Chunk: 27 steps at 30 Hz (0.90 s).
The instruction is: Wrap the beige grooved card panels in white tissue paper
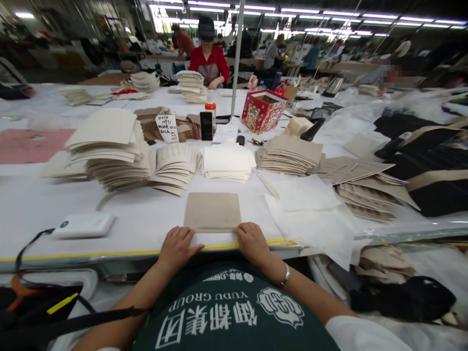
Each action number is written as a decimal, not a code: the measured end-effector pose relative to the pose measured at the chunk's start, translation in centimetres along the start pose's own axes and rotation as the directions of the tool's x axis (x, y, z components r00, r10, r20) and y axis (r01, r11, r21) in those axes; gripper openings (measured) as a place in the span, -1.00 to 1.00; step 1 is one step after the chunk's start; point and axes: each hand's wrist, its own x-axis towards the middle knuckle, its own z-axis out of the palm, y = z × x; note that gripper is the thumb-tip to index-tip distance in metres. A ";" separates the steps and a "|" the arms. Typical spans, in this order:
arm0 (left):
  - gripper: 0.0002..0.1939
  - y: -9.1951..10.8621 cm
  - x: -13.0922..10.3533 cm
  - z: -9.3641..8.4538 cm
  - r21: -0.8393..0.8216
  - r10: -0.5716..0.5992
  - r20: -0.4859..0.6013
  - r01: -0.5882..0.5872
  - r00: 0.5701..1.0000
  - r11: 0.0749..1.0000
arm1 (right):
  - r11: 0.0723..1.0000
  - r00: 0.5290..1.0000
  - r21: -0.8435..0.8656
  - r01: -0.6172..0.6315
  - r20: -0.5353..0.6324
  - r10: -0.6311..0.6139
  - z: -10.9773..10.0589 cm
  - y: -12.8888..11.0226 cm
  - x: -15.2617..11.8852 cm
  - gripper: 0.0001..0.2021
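Note:
A flat beige rectangular piece [212, 211] lies on the white table near its front edge. At its lower left corner rests my left hand [178, 247], fingertips on the corner and thumb stretched out to the side. My right hand [253, 243] touches the lower right corner with its fingers bent over the edge; whether it pinches the piece is hard to make out. Beyond the piece stands a stack of white sheets [228, 162], with a beige stack [288, 155] to its right and a cream stack [175, 165] to its left.
A taller cream stack [109, 146] stands at the left, behind a white power bank [85, 225]. Further back are a phone [206, 126], a red box [263, 111] and a pole [237, 61]. Loose white sheets [310, 200] overhang the front edge. A person [209, 61] sits across the table.

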 end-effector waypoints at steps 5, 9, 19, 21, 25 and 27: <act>-0.73 2.4 3.9 1.8 -0.151 0.053 -0.044 -0.059 0.998 0.987 | 0.993 0.998 0.113 0.037 -0.061 -0.030 1.0 -2.2 2.8 -0.73; -0.77 2.1 5.4 2.3 -0.110 0.029 0.038 -0.024 0.999 0.994 | 0.994 0.999 0.109 0.025 -0.024 -0.022 1.2 -1.8 3.2 -0.84; -0.63 0.9 6.7 1.5 -0.041 0.019 0.057 -0.017 0.998 0.999 | 0.998 0.999 0.052 -0.035 -0.019 0.036 0.6 -0.6 5.3 -0.79; -0.67 1.5 6.9 2.2 -0.092 0.058 0.048 -0.053 0.997 0.994 | 0.997 0.999 0.082 0.003 -0.051 0.001 1.5 -0.7 5.5 -0.77; -0.68 1.0 6.3 2.4 -0.116 -0.011 0.028 0.014 1.000 0.993 | 0.991 0.997 0.130 0.025 -0.079 -0.015 2.0 0.4 5.2 -0.81; -0.65 0.2 6.1 1.9 -0.076 -0.064 -0.006 0.063 0.998 0.995 | 0.992 0.997 0.126 -0.009 -0.077 0.018 1.6 1.1 5.2 -0.86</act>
